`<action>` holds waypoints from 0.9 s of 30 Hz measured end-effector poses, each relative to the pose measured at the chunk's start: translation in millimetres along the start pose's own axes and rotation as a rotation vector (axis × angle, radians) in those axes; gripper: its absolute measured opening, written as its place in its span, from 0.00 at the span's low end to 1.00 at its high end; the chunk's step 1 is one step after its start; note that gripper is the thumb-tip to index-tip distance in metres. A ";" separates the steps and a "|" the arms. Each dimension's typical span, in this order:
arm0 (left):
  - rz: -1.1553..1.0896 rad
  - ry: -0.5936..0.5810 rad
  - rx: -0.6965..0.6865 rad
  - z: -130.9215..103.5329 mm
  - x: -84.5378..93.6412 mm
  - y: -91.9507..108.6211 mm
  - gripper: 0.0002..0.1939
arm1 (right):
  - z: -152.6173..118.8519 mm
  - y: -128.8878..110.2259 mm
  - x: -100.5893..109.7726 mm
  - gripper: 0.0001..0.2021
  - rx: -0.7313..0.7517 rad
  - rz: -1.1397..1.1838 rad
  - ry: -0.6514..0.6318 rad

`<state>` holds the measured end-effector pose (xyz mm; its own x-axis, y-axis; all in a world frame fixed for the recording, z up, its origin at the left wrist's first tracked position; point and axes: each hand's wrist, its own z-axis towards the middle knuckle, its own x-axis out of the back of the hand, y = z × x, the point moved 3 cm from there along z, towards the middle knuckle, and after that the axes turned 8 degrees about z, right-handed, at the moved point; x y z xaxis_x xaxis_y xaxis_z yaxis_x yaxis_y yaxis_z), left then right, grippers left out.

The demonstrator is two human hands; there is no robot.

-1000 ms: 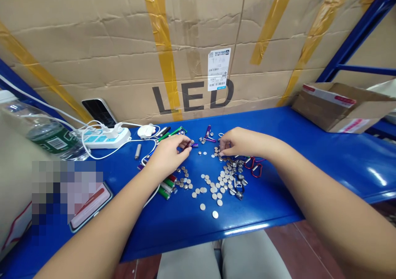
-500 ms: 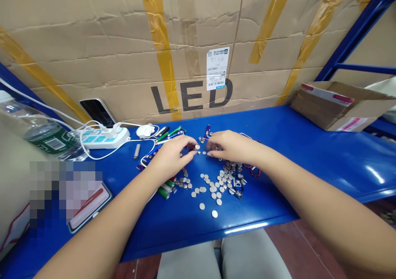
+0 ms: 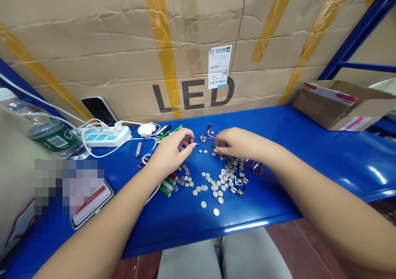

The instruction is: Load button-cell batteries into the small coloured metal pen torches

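My left hand [image 3: 176, 147] pinches a small purple metal tube [image 3: 194, 142] between thumb and fingers, above the blue table. Across a small gap, my right hand [image 3: 230, 142] has its fingers curled and pointed down over the back of a pile of button cells [image 3: 223, 178]. What its fingertips hold, if anything, I cannot make out. Another purple tube [image 3: 208, 129] stands just behind, between both hands, among a few small metal parts. Below my left hand lie green and silver tubes [image 3: 167, 188], partly covered by the wrist, with more button cells [image 3: 186, 179] beside them.
Small metal clips [image 3: 239, 184] and red carabiners [image 3: 257, 168] lie right of the cells. To the left are a white power strip [image 3: 108, 137], a water bottle [image 3: 55, 136] and a phone [image 3: 93, 204]. A cardboard box [image 3: 331, 105] stands at the right; a large carton [image 3: 117, 56] backs the table.
My left hand has turned so the button cell seen at its fingertips no longer shows and the purple tube does. My right hand has shifted slightly right, away from the left.
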<state>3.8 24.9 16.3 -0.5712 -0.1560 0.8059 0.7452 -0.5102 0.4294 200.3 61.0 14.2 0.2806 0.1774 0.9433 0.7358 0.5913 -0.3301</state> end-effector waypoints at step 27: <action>-0.091 -0.036 -0.020 0.2 -3.3 1.9 0.13 | -1.0 -31.3 -3.1 0.05 0.246 0.517 0.459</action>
<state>7.2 24.6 14.5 -0.6230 -0.0783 0.7783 0.6836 -0.5380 0.4931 177.0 41.2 21.6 0.8242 0.1665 0.5413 0.2945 0.6905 -0.6607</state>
